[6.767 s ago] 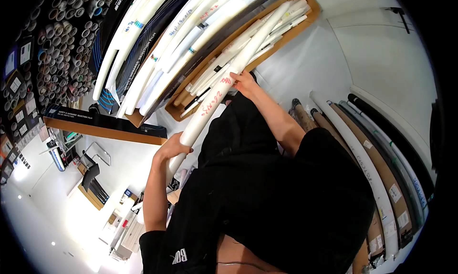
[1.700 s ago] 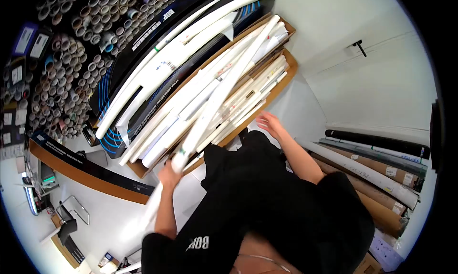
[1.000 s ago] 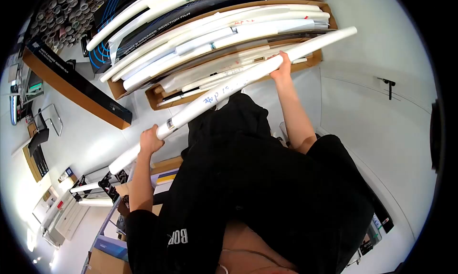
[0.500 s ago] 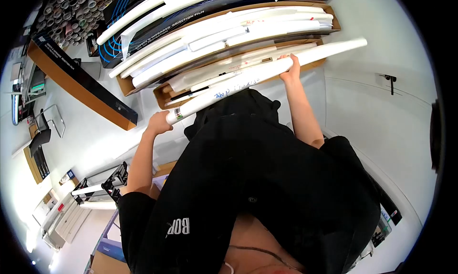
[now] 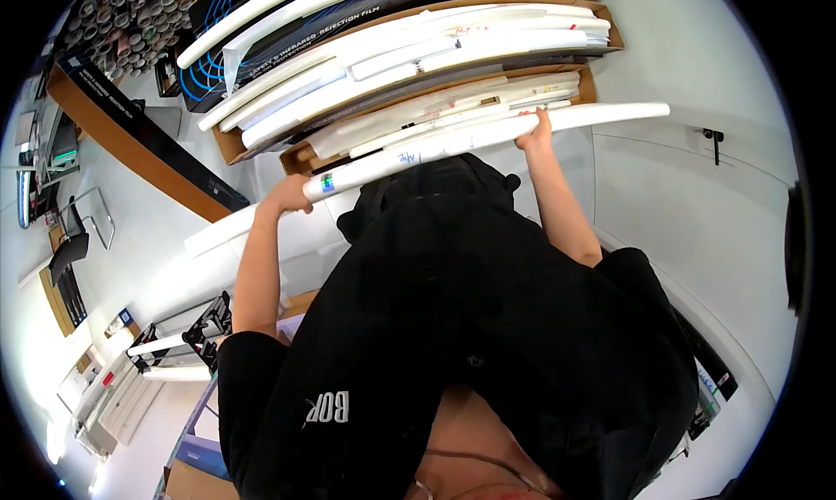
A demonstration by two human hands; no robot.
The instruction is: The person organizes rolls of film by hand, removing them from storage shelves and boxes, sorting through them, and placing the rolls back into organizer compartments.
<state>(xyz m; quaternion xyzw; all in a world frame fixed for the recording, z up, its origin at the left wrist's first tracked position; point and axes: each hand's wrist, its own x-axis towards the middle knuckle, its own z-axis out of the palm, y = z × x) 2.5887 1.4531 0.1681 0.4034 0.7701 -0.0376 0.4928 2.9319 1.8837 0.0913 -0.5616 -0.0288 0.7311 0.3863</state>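
A long white roll [image 5: 444, 149] with blue and red handwriting and a shiny label near its left part lies across both of my hands. My left hand [image 5: 289, 194] is wrapped round it just left of the label. Further right, my right hand [image 5: 536, 132] grips the roll, its fingers partly hidden behind it. Just beyond the roll is a narrow cardboard box [image 5: 589, 84] with thinner white rolls in it. Behind that stands a larger box [image 5: 229, 145] filled with thick white rolls.
A long black and brown box [image 5: 139, 147] lies at the left. Many stacked tubes [image 5: 131, 26] fill the upper left. A white wall or door with a black handle [image 5: 715, 143] is at the right. A black chair [image 5: 70, 249] and a roller stand [image 5: 205, 330] are lower left.
My right hand has come back onto a roll since the second frame. Over the last second the roll's right end has dropped, so it lies more level, and both hands remain round it.
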